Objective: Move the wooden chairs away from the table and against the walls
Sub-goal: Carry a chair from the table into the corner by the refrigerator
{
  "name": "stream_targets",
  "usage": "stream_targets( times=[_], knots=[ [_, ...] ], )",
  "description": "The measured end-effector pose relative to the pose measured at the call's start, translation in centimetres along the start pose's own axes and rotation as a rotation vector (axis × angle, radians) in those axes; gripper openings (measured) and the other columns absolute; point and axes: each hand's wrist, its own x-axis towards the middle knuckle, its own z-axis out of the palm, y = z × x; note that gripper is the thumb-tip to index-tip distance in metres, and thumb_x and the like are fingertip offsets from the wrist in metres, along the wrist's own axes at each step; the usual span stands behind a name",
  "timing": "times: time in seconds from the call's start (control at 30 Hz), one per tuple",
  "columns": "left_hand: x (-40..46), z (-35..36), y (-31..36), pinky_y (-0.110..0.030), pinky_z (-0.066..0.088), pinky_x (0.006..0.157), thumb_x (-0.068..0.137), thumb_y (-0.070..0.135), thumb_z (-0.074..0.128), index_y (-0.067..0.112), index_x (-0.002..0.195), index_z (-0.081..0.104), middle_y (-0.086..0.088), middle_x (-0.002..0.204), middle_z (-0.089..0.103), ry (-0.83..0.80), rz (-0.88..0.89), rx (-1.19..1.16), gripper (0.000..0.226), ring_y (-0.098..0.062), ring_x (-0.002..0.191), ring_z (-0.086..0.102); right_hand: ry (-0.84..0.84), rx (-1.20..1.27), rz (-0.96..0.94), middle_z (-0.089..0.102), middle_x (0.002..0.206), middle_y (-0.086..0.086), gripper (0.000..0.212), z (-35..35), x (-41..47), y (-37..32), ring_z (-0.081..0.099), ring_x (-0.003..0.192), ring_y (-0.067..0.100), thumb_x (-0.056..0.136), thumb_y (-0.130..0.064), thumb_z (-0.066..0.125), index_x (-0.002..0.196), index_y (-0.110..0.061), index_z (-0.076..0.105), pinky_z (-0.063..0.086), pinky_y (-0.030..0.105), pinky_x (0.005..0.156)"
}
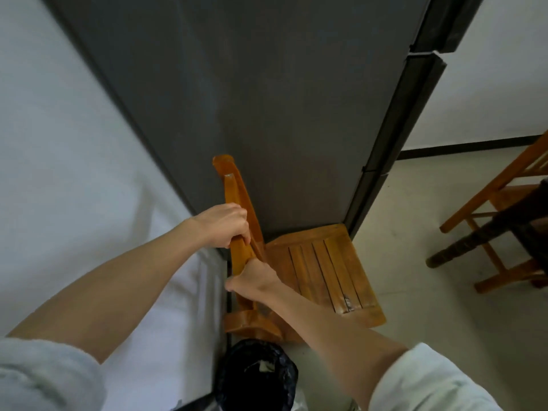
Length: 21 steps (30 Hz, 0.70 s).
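A wooden chair (326,271) with a slatted seat stands on the floor, its backrest toward the white wall (74,143) on the left and its side against a tall dark grey cabinet (267,99). My left hand (225,223) grips the top rail of the backrest. My right hand (255,280) holds the same rail lower down, nearer to me. A second wooden chair (501,203) shows at the right edge, partly cut off by the frame.
A black bin (258,378) lined with a dark bag stands on the floor just in front of the chair, near my arms. A dark turned table leg (480,235) crosses in front of the second chair. Pale tiled floor (430,307) lies to the right.
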Motion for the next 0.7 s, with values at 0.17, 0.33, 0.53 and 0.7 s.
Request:
stream_targets(
  times=[0.17, 0.33, 0.53, 0.7],
  knots=[
    [-3.2, 1.3, -3.1, -0.03, 0.037, 0.098, 0.087, 0.016, 0.056, 0.029, 0.102, 0.069, 0.009, 0.1, 0.068, -0.005, -0.011, 0.033, 0.024, -0.013, 0.102, 0.052, -0.029, 0.031, -0.013, 0.053, 0.082, 0.002, 0.025, 3.4, 1.9, -3.3, 0.052, 0.075, 0.021, 0.079, -0.033, 0.065, 0.072, -0.023, 0.043, 0.041, 0.028, 0.061],
    [-5.7, 2.7, -5.5, -0.028, 0.036, 0.099, 0.089, 0.024, 0.055, 0.03, 0.101, 0.069, 0.011, 0.101, 0.068, -0.028, -0.04, 0.03, 0.019, -0.011, 0.102, 0.051, -0.019, -0.03, -0.053, 0.054, 0.08, 0.0, 0.024, 6.3, 3.0, -5.8, 0.058, 0.08, 0.021, 0.082, -0.039, 0.064, 0.084, -0.019, 0.05, 0.049, 0.034, 0.074],
    [-7.9, 4.0, -5.9, -0.035, 0.023, 0.112, 0.087, 0.017, 0.059, 0.025, 0.12, 0.062, 0.0, 0.133, 0.056, 0.011, -0.196, 0.026, 0.034, -0.018, 0.13, 0.039, -0.119, -0.068, -0.041, 0.056, 0.121, 0.009, 0.061, 7.5, 3.7, -6.5, 0.055, 0.112, 0.028, 0.082, -0.053, 0.061, 0.125, -0.012, 0.045, 0.046, 0.044, 0.098],
    [-9.4, 4.2, -5.7, -0.04, 0.027, 0.111, 0.094, 0.016, 0.05, 0.024, 0.131, 0.053, -0.005, 0.155, 0.025, 0.25, -0.571, -0.291, 0.039, -0.025, 0.143, 0.02, -0.052, 0.033, -0.162, 0.012, 0.156, 0.006, 0.098, 8.6, 1.9, -4.8, 0.025, 0.139, 0.029, 0.085, -0.059, 0.054, 0.15, -0.022, -0.01, 0.028, 0.044, 0.114]
  ],
)
